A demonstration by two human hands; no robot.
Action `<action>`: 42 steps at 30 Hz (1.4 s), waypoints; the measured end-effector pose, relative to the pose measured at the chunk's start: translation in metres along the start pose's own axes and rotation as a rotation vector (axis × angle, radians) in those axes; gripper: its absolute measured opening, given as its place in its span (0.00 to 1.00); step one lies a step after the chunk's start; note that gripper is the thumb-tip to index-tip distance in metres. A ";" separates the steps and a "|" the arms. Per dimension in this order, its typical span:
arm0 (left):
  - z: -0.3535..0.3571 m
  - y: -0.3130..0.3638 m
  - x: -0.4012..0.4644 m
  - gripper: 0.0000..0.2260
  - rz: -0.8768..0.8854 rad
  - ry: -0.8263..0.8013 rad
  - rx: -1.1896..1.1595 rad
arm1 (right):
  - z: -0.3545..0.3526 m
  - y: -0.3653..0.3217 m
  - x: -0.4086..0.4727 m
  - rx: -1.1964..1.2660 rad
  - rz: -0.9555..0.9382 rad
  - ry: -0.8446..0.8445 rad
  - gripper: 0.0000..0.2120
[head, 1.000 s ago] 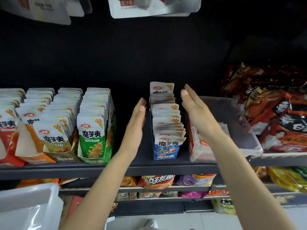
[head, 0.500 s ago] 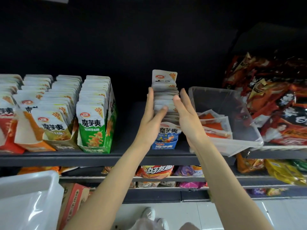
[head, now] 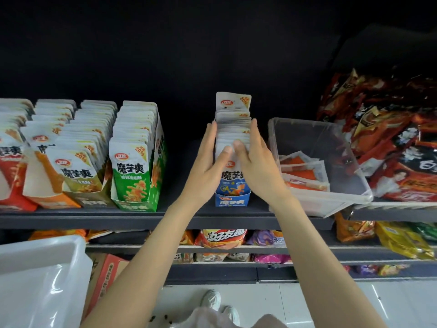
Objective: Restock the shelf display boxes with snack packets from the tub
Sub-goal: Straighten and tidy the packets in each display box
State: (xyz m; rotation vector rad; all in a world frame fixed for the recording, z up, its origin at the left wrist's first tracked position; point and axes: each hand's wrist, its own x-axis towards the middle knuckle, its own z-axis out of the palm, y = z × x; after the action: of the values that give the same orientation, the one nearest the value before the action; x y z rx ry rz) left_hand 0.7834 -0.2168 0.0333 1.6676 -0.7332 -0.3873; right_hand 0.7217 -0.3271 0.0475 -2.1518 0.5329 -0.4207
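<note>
On the black shelf (head: pixel 165 213), at 12 o'clock, left hand (head: pixel 208 166) and right hand (head: pixel 256 166) press straight fingers against the light, soft, probably slippery packets (head: pixel 233 121) in the blue display box (head: pixel 232 199), best held by the sides.

The blue display box (head: pixel 232 196) stands alone on the dark shelf (head: pixel 179 217), with both hands pressed flat on its row of packets: the left hand (head: pixel 208 162) at 9 o'clock, the right hand (head: pixel 256 166) at 3 o'clock. At 9 o'clock from the box a bare strip of shelf runs to the green display box (head: pixel 139 166), wide enough for a hand. At 3 o'clock the clear plastic tub (head: pixel 316 162) stands just beside the box, leaving only a narrow gap. At 12 o'clock, above the packets, there is open dark space. The tub is open-topped; red snack bags (head: pixel 390 138) crowd its far side at 3 o'clock.
</note>
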 end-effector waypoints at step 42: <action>-0.040 -0.005 0.047 0.26 0.252 0.099 0.558 | -0.059 -0.016 0.109 -0.656 -0.395 -0.112 0.11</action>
State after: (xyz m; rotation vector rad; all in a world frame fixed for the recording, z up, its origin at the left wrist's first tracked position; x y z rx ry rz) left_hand 0.8441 -0.2168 0.0445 2.0600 -1.0256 0.0926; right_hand 0.7906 -0.4130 0.1064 -2.9127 0.1836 -0.3641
